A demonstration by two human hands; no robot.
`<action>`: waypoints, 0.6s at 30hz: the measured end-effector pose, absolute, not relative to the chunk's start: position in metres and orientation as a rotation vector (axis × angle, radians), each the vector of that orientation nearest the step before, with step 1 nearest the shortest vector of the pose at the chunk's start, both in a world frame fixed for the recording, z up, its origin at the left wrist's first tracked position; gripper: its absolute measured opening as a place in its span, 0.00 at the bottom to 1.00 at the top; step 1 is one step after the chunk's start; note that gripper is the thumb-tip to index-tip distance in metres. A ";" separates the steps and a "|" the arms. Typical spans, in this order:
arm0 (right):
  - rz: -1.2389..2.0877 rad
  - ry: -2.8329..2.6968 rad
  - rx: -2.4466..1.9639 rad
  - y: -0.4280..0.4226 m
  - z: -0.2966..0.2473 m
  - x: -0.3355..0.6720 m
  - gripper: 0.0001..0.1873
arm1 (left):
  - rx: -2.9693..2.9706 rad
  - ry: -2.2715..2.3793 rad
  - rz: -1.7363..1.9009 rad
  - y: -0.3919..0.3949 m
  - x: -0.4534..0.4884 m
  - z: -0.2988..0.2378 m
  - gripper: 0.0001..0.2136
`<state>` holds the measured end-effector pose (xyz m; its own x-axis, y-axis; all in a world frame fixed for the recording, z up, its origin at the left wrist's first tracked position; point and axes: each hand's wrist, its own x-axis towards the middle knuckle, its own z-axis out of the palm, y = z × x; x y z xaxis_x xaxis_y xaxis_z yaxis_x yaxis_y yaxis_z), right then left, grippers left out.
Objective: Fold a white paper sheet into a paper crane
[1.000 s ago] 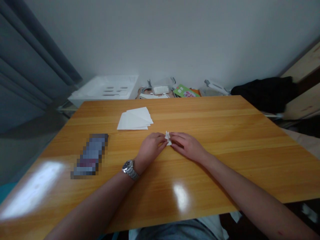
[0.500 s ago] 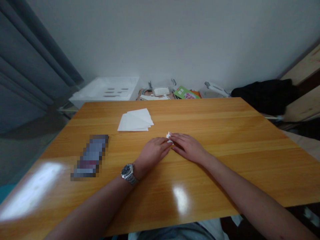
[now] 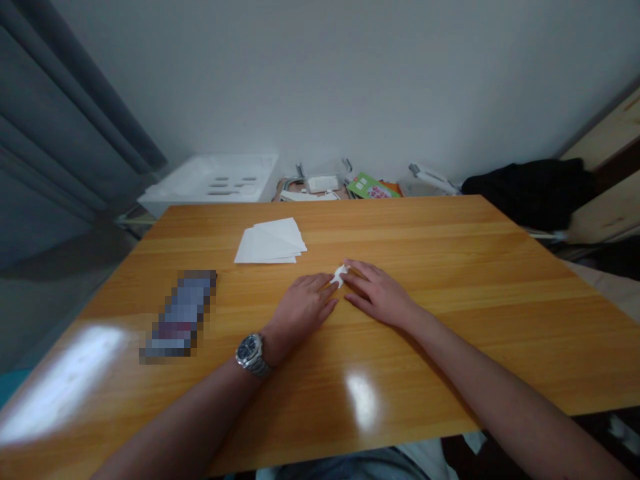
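Note:
A small piece of white folded paper (image 3: 339,275) lies on the wooden table between my two hands. My left hand (image 3: 304,304), with a metal watch (image 3: 253,353) on its wrist, rests palm down and its fingertips touch the paper's left side. From the right, my right hand (image 3: 383,295) reaches in with fingers stretched and spread, the tips at the paper's right edge. Part of the paper is covered by fingertips. Beyond the hands, to the left, sits a fanned stack of white paper sheets (image 3: 271,241).
A blurred-out phone-like slab (image 3: 180,313) lies on the left of the table (image 3: 450,267). Behind the far edge are a white plastic tray (image 3: 220,180), a green booklet (image 3: 373,186) and a black cloth (image 3: 525,190). A grey curtain (image 3: 60,120) hangs at left.
My left hand has drawn slightly left and its thumb has come away from the right hand. My right fingers have spread apart, and more of the folded paper shows.

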<state>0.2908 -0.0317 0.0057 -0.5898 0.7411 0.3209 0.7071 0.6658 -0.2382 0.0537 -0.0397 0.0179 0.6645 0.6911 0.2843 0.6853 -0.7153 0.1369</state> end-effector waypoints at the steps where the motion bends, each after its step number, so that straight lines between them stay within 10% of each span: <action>1: 0.103 -2.490 -1.145 -0.032 0.007 0.291 0.23 | 2.851 1.172 0.499 -0.040 0.054 0.018 0.16; 18: 0.142 -2.668 -1.299 -0.031 0.001 0.295 0.31 | 2.825 1.131 0.544 -0.040 0.054 0.015 0.18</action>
